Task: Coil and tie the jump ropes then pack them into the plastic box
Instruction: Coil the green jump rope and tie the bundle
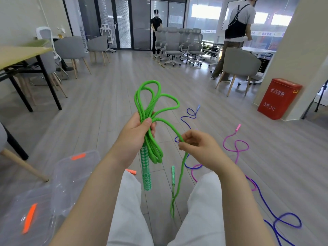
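My left hand grips a bundle of green jump rope folded into several loops that stick up above the fist, with one green patterned handle hanging below it. My right hand pinches the loose strand of the same rope, which drops to the floor beside the second green handle. A blue rope and a pink rope lie uncoiled on the floor to the right. The clear plastic box with orange latches sits at lower left, its lid beside it.
A red fire-extinguisher box stands at right by a pillar. A table and grey chairs are at left, another chair at right. Two people stand in the background near rows of office chairs.
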Motion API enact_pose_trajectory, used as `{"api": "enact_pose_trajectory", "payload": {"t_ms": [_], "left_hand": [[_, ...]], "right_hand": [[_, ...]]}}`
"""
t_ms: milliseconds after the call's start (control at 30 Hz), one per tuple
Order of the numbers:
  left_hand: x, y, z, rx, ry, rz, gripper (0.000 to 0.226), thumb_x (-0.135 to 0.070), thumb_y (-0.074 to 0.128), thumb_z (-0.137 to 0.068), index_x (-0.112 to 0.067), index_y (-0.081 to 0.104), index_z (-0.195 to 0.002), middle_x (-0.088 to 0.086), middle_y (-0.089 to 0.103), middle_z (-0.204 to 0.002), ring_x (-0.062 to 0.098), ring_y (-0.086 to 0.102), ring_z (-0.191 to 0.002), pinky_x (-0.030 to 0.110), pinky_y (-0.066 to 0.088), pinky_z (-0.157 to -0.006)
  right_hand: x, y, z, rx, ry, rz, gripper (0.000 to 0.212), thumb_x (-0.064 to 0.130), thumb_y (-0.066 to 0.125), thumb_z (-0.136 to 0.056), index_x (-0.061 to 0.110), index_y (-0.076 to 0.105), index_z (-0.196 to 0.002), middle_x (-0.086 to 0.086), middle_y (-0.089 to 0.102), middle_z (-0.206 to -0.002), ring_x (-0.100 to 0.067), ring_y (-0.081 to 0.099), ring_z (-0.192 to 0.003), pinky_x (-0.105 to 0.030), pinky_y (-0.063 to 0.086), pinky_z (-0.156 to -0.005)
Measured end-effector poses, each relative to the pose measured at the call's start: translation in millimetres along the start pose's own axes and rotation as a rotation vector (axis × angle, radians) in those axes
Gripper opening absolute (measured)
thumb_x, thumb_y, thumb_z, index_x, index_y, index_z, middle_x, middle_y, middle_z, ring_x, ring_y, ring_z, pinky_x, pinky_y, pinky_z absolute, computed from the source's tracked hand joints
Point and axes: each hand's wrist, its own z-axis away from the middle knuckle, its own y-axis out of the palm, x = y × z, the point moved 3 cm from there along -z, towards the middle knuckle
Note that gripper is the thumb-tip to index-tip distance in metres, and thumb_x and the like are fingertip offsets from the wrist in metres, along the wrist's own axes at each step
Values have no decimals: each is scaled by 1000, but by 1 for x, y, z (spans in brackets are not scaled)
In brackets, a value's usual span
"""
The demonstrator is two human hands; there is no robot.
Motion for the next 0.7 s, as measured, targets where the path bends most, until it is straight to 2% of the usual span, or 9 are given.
{"api": "enact_pose_trajectory", "payload": {"t_ms": [100, 167, 267, 333, 400, 533, 600, 700], "left_hand": [[1, -1, -1, -67, 20, 44, 18, -10, 39, -104, -18, 55, -105, -3, 54, -75, 10, 49, -65, 24, 46, -64], [0, -5, -1, -118, 38, 54, 16, -11, 40, -104, -17, 55, -105, -4, 54, -75, 8, 50, -64, 20, 48, -61], [2, -10, -4, -122, 75, -24, 13, -12, 41, -103, -17, 53, -104, -4, 55, -77, 10, 52, -68, 25, 50, -64], [5, -9, -5, -74, 66, -137, 13, -12, 43, -102, -19, 53, -106, -2, 57, -79, 14, 54, -72, 32, 50, -69], [11, -3, -2, -13, 13, -207, 10, -13, 44, -101, -19, 52, -101, -1, 60, -79, 14, 61, -75, 35, 53, -72], [18, 14, 4, 125, -10, -377, 7, -14, 48, -100, -19, 50, -95, -1, 61, -81, 13, 60, -76, 41, 54, -77], [20, 22, 5, 156, 14, -447, 3, -15, 48, -99, -17, 51, -99, 3, 64, -84, 16, 58, -75, 46, 52, -79], [21, 31, 7, 183, 45, -501, 9, -18, 47, -100, -15, 50, -108, 6, 66, -90, 26, 59, -77, 49, 52, -78]], "right_hand": [[-12, 0, 0, 35, 87, 148, 3, 25, 71, -85, 24, 68, -85, 7, 71, -81, -10, 67, -80, -37, 56, -83], [-17, -4, -1, -38, 142, 139, 5, 26, 71, -84, 23, 68, -81, 5, 70, -77, -15, 66, -73, -42, 58, -77], [-13, -10, -2, -188, 143, -4, 7, 19, 70, -84, 16, 68, -79, -3, 72, -71, -20, 67, -62, -45, 60, -73], [-3, -14, -2, -266, 114, -168, 6, 13, 68, -87, 10, 68, -82, -5, 71, -69, -17, 65, -58, -39, 59, -69], [9, -16, 0, -316, 89, -330, 5, 9, 66, -90, 7, 67, -85, -6, 71, -70, -15, 64, -57, -31, 59, -64], [29, -16, 6, -339, 69, -591, 3, 7, 64, -91, 5, 65, -91, -9, 71, -76, -17, 67, -60, -25, 59, -61], [36, -15, 8, -316, 62, -666, 4, 7, 64, -92, 3, 66, -92, -11, 70, -78, -17, 68, -60, -24, 57, -59], [42, -13, 9, -298, 54, -715, 7, 6, 64, -91, 0, 65, -94, -12, 70, -76, -17, 68, -60, -23, 56, -58]]}}
